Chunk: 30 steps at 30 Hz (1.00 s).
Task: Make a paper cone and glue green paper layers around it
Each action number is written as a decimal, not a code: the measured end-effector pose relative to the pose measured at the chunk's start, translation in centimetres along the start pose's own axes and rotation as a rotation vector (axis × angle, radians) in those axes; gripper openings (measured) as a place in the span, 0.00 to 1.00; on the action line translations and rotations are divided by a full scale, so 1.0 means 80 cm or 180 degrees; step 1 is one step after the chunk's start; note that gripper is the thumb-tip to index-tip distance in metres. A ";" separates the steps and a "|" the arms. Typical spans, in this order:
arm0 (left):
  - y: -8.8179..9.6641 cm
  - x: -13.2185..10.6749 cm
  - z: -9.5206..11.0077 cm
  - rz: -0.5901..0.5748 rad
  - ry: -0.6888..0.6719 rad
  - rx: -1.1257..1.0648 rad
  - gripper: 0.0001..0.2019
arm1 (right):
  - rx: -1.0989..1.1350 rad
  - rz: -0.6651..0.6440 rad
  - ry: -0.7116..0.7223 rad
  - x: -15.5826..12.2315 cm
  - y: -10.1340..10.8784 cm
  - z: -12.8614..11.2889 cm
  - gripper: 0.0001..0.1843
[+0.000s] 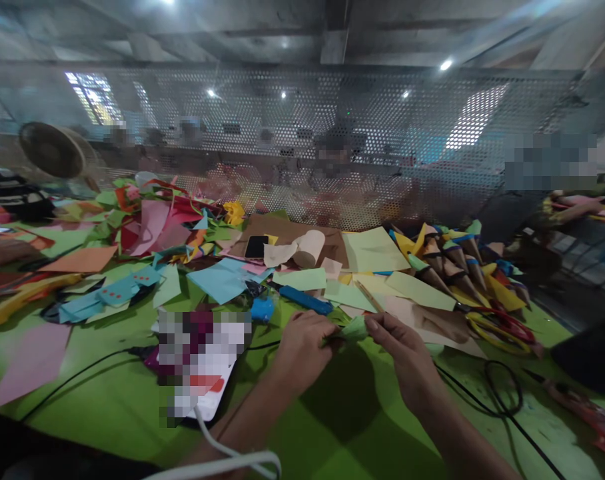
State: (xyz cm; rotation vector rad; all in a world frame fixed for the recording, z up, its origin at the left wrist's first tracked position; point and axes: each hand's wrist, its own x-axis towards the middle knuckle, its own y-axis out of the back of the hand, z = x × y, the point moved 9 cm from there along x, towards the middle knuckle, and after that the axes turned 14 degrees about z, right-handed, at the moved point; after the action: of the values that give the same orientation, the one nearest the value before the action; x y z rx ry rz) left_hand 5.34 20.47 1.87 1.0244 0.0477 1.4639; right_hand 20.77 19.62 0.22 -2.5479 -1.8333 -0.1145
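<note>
Between my two hands, just above the green tabletop [302,427], is a small light-green paper piece [355,329]. My left hand [310,340] is closed on its left end, with the fingertips partly hidden. At the other end, the thumb and fingers of my right hand [395,337] pinch the paper. A blue-handled tool [305,300] lies just beyond my left hand, with a crumpled blue item [262,309] beside it. A pencil-like stick [368,295] lies on paper sheets beyond my right hand.
A phone [215,373] with a white cable [232,460] lies left of my left arm. Red and yellow scissors [502,331] and a black cord [482,403] are at the right. Paper cones [447,260] are piled behind. Another person's hand [7,253] shows far left.
</note>
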 end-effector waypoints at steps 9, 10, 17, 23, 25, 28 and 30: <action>-0.002 -0.004 0.001 0.0060 -0.0199 -0.0084 0.04 | -0.0125 0.0057 0.0080 0.009 0.004 0.014 0.18; -0.003 -0.004 0.001 0.0031 -0.0198 -0.0095 0.03 | -0.0095 0.0036 0.0071 0.009 0.004 0.015 0.18; -0.001 -0.003 0.004 -0.0003 -0.0216 -0.0139 0.02 | -0.0010 -0.0159 0.0048 0.004 -0.005 0.012 0.16; 0.000 -0.003 0.004 0.0050 -0.0219 -0.0131 0.04 | -0.0066 -0.0079 0.0151 0.005 -0.003 0.008 0.18; -0.001 -0.002 0.005 0.0063 -0.0232 -0.0148 0.04 | -0.0105 -0.0100 0.0180 0.005 -0.004 0.007 0.18; 0.000 -0.002 0.006 0.0087 -0.0252 -0.0145 0.04 | -0.0121 -0.0122 0.0169 0.003 -0.004 0.006 0.17; 0.001 -0.002 0.007 0.0090 -0.0279 -0.0135 0.04 | -0.0075 -0.0135 0.0110 0.002 -0.005 0.006 0.18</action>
State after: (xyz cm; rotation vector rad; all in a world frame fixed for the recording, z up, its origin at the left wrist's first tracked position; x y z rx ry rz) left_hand 5.61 20.02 2.17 1.0573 -0.0607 1.4380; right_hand 20.47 19.96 -0.30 -2.5064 -1.8854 -0.1804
